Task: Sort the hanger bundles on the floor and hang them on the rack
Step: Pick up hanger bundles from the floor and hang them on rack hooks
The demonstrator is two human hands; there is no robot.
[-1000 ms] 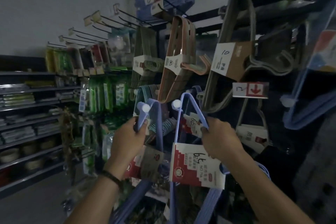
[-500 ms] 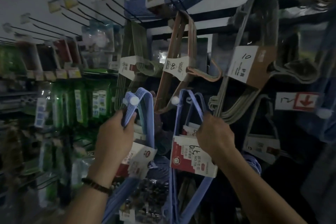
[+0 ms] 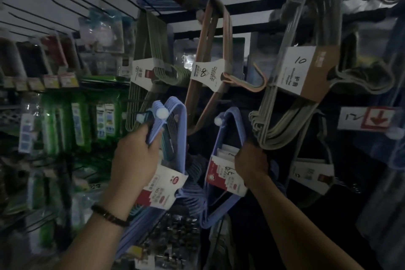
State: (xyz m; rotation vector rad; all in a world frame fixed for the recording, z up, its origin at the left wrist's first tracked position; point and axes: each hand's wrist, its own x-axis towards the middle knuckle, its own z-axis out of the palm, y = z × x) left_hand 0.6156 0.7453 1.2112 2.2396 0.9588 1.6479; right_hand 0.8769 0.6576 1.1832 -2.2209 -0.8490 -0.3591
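1. Hanger bundle A (image 3: 176, 123), blue: held in my left hand (image 3: 133, 160), fingers curled round its upper edge just under the top corner. Its red-and-white label (image 3: 163, 188) sat below my palm.
2. Hanger bundle B (image 3: 233, 125), blue: held in my right hand (image 3: 252, 160), fingers clenched round its right-hand edge, above its own label.
3. Location: both were raised in front of the rack (image 3: 258, 9), under the tan bundle marked 8 (image 3: 217, 35) and left of the grey bundle marked 10 (image 3: 306, 55).
4. Lie: each stood on end, one shoulder corner uppermost, its long axis running steeply down toward me.
5. Governing relation: a white-capped peg (image 3: 162, 113) lay at the top corner of Hanger bundle A, just above my left fingers. A second cap (image 3: 218, 121) sat against the left side of Hanger bundle B's corner, up and left of my right hand. My left hand was nearer its peg.
6. Whether either corner was already threaded, I could not tell.
7. Judgement: the corner would need sliding along the peg, away from me.
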